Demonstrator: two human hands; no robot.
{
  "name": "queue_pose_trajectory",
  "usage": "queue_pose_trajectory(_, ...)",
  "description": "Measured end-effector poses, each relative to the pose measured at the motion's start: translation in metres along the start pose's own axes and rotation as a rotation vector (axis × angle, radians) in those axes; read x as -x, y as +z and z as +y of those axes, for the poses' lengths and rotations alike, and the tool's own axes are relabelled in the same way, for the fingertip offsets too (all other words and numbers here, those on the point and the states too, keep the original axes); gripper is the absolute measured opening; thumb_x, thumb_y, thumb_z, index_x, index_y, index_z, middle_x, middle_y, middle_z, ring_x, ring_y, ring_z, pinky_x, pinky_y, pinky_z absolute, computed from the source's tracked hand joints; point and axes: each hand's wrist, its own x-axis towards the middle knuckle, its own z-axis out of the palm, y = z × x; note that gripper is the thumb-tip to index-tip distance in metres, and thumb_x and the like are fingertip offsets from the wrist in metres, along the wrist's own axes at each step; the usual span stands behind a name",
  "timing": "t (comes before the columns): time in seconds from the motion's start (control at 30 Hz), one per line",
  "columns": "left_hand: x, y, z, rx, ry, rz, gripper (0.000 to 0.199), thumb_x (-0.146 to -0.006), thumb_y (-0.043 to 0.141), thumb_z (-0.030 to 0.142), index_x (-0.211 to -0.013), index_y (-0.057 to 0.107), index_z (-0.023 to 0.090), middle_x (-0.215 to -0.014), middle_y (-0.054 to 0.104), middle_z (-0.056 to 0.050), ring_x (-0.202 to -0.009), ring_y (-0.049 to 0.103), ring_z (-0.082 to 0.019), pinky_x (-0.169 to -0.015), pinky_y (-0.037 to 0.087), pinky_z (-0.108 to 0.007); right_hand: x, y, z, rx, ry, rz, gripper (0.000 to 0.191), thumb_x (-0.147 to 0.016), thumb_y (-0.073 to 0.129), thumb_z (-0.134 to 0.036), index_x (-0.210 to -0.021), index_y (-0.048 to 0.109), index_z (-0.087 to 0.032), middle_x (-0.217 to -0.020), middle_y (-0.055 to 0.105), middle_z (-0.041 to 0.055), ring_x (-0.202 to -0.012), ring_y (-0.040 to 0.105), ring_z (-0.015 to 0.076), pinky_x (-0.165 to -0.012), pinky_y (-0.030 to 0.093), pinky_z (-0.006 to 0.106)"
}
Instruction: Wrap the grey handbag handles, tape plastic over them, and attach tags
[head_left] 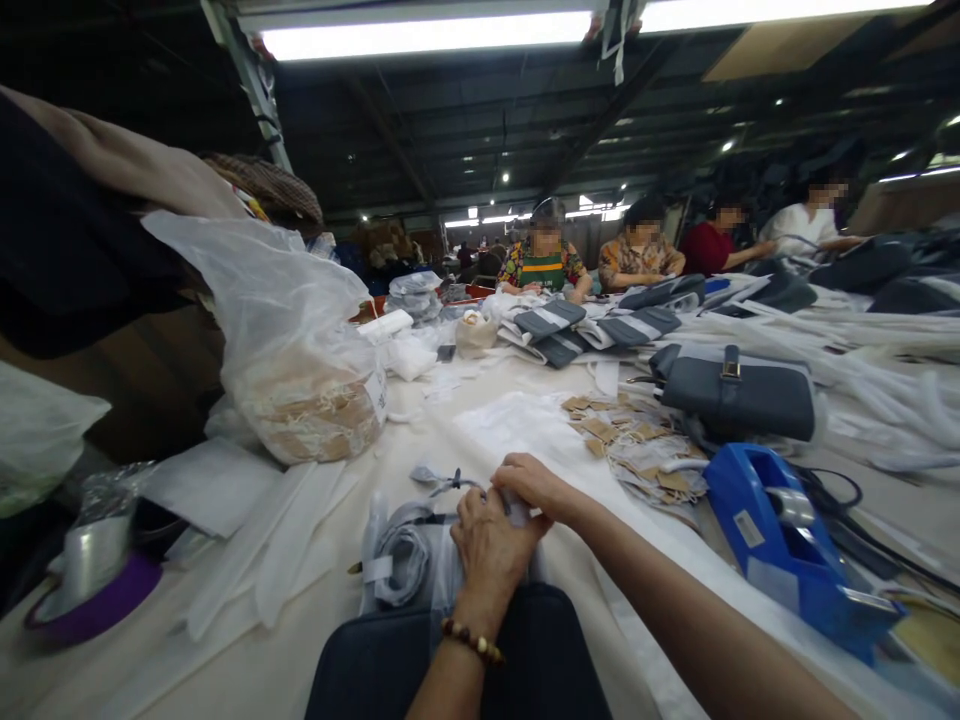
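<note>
A dark navy handbag (pixel 450 660) lies right in front of me, with a coiled grey strap (pixel 405 565) in clear plastic at its far side. My left hand (pixel 491 540), a beaded bracelet on its wrist, reaches over the bag with fingers curled down onto the wrapped part. Across from it, my right hand (pixel 532 487) is bent round a pale plastic-wrapped piece (pixel 516 508), its fingertips close to the left hand. The fingers cover most of what they hold. Just beyond the hands lies a small grey tag on a cord (pixel 427 474).
At right stand a blue tape dispenser (pixel 787 545), brown cardboard tags (pixel 637 440) and a dark buckled bag (pixel 739 390). To the left are a large plastic sack (pixel 300 370), white strips (pixel 255 550) and a purple-rimmed tape roll (pixel 105 600). Several people sit across the table behind piled bags.
</note>
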Motion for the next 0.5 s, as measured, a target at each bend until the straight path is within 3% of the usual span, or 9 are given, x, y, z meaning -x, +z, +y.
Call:
queue_pose_trajectory(0.17,0.002,0.008,0.001,-0.012,0.036,0.072,0.037,-0.067,0.06,0.027,-0.1,0.059,0.01,-0.098,0.056,-0.015,-0.102,0.05,-0.033,-0.084,0.041,-0.043,-0.004,0.006,-0.002,0.133,-0.035,0.029,0.023,-0.089,0.056,-0.035,-0.093,0.062,-0.014,-0.096,0.064,0.0038,-0.087,0.061,0.0177,-0.079,0.05,0.038)
queue_pose_trajectory(0.33,0.008,0.016,-0.004,-0.004,0.114,0.133,0.022,-0.065,0.06,0.019,-0.086,0.057,0.014,-0.094,0.058,-0.013,-0.097,0.051,-0.031,-0.082,0.042,-0.042,-0.011,0.017,0.007,0.193,-0.022,0.095,0.024,-0.091,0.054,-0.035,-0.101,0.061,-0.014,-0.105,0.063,0.0059,-0.095,0.06,0.0192,-0.085,0.049,0.042)
queue_pose_trajectory(0.43,0.013,0.019,-0.01,0.028,0.168,0.176,0.031,-0.068,0.063,0.022,-0.096,0.053,0.011,-0.099,0.057,-0.014,-0.101,0.05,-0.03,-0.086,0.042,-0.042,-0.01,0.015,0.009,0.201,-0.014,0.099,0.024,-0.091,0.053,-0.035,-0.101,0.061,-0.014,-0.104,0.063,0.0059,-0.095,0.06,0.0192,-0.085,0.049,0.041)
queue_pose_trajectory(0.5,0.016,0.021,-0.016,0.068,0.285,0.222,0.044,-0.067,0.067,0.023,-0.106,0.049,0.011,-0.102,0.056,-0.012,-0.102,0.05,-0.028,-0.09,0.041,-0.041,-0.007,0.011,0.009,0.199,-0.009,0.079,0.024,-0.091,0.052,-0.036,-0.099,0.061,-0.014,-0.102,0.064,0.0053,-0.093,0.061,0.0187,-0.083,0.05,0.04)
